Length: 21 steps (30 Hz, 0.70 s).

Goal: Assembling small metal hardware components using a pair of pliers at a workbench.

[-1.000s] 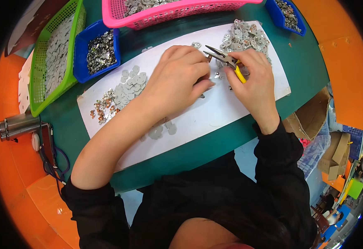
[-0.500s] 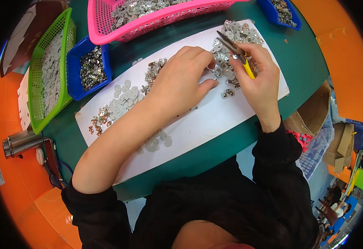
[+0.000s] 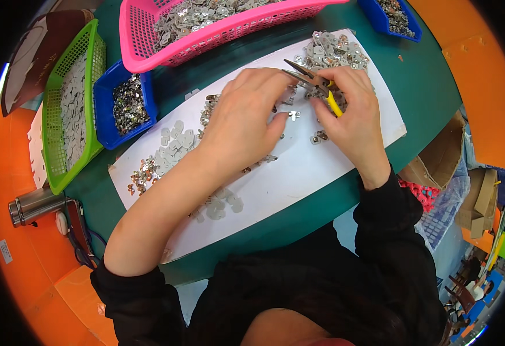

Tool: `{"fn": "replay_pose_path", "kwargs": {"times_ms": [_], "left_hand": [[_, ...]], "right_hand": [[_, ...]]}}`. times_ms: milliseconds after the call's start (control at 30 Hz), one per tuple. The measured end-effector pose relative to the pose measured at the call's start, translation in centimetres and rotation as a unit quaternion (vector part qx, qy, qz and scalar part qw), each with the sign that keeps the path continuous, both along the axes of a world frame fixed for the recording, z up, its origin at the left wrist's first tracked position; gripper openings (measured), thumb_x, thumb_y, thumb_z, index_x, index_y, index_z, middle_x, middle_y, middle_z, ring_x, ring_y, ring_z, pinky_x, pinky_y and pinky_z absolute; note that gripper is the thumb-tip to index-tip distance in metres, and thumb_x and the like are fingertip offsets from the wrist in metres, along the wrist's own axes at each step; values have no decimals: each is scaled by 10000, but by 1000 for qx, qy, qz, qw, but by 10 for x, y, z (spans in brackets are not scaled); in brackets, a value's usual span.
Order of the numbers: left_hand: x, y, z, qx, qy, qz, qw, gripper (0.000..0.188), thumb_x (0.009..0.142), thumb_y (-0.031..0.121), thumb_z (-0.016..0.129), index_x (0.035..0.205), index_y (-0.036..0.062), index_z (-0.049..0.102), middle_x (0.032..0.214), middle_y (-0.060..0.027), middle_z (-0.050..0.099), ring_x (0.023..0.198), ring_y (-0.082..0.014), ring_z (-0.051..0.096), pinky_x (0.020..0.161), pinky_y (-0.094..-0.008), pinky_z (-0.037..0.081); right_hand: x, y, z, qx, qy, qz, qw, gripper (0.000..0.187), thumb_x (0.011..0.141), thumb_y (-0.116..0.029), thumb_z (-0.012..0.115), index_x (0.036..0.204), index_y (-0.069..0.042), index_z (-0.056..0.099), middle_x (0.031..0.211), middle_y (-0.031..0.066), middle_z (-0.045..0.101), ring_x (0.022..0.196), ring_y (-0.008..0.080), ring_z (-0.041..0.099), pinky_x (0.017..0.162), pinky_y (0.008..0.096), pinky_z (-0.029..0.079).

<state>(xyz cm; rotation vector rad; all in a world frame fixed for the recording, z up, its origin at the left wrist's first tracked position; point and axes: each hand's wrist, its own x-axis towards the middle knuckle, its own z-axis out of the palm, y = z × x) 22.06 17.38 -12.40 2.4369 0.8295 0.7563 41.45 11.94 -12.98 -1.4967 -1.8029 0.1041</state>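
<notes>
In my right hand [image 3: 353, 109] are small pliers [image 3: 328, 92] with yellow handles, their dark jaws apart and pointing left. The jaws reach the fingertips of my left hand [image 3: 246, 112]. My left thumb stands apart from the curled fingers, and nothing held shows between them. Just right of that thumb a small silver metal piece [image 3: 294, 115] lies on the white board [image 3: 287, 167]. A heap of metal pieces [image 3: 333, 51] lies beyond my right hand. Left of my left hand are flat grey plates [image 3: 174, 144] and small copper-coloured parts [image 3: 143, 176].
A pink basket [image 3: 206, 40] of metal parts stands at the back. A green basket [image 3: 62, 181] and a blue bin [image 3: 108, 135] stand left; another blue bin [image 3: 373, 17] is far right. A steel flask [image 3: 33, 206] lies at the left table edge, and a cardboard box [image 3: 437, 150] sits right.
My left hand has shifted left, and my right hand has come left with the pliers, bringing the jaws to the left fingers. The silver piece by my left thumb now shows plainly.
</notes>
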Motion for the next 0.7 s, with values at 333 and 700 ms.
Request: {"fn": "replay_pose_path", "kwargs": {"times_ms": [333, 700], "left_hand": [[13, -10, 2, 35, -14, -32, 999, 256, 773, 132, 735, 989, 34, 638, 963, -114, 626, 923, -304, 588, 831, -377, 489], [-33, -23, 11, 40, 99, -47, 993, 118, 797, 83, 679, 897, 47, 626, 932, -93, 600, 936, -294, 565, 825, -407, 458]], "right_hand": [[7, 2, -6, 26, -25, -31, 999, 294, 756, -19, 704, 1042, -20, 637, 965, 112, 649, 953, 296, 567, 822, 365, 465], [2, -18, 3, -23, 374, 147, 916, 220, 925, -146, 575, 1100, -15, 558, 1090, 137, 601, 1058, 248, 557, 944, 393, 407]]}}
